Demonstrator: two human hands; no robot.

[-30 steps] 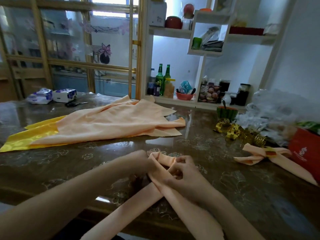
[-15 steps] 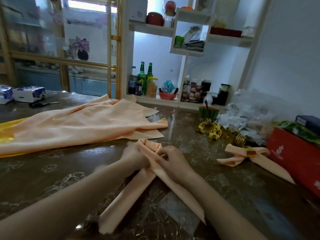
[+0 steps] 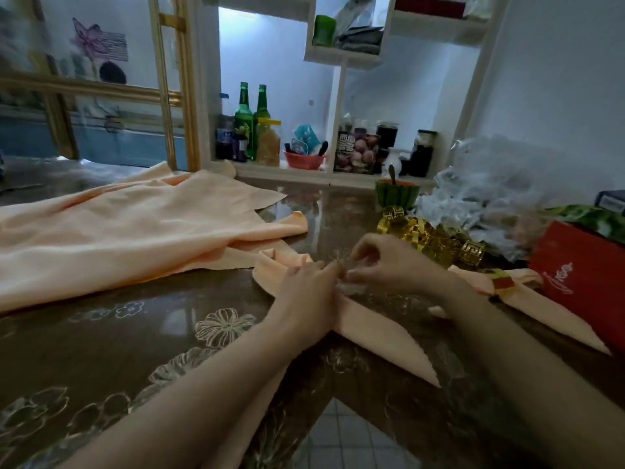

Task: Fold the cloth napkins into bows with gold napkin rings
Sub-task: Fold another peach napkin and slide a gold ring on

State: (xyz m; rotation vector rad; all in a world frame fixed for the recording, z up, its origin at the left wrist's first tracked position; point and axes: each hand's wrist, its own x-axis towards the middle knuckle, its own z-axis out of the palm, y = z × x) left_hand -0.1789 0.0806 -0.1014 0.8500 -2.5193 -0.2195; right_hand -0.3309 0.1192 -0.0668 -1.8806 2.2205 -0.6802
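We lay our left hand (image 3: pixel 306 289) flat, fingers fairly straight, on the crossing of the folded napkin (image 3: pixel 375 333), which sits mid-worktop (image 3: pixel 135 333) with one tail running toward the near edge. Our right hand (image 3: pixel 389 262) hovers just beside it, fingers curled, tips close to the left fingertips; we cannot tell whether it pinches anything. The gold rings (image 3: pixel 433 238) are piled just beyond it. A finished bow (image 3: pixel 517 296) lies to the right, and unfolded napkins (image 3: pixel 135 231) to the left.
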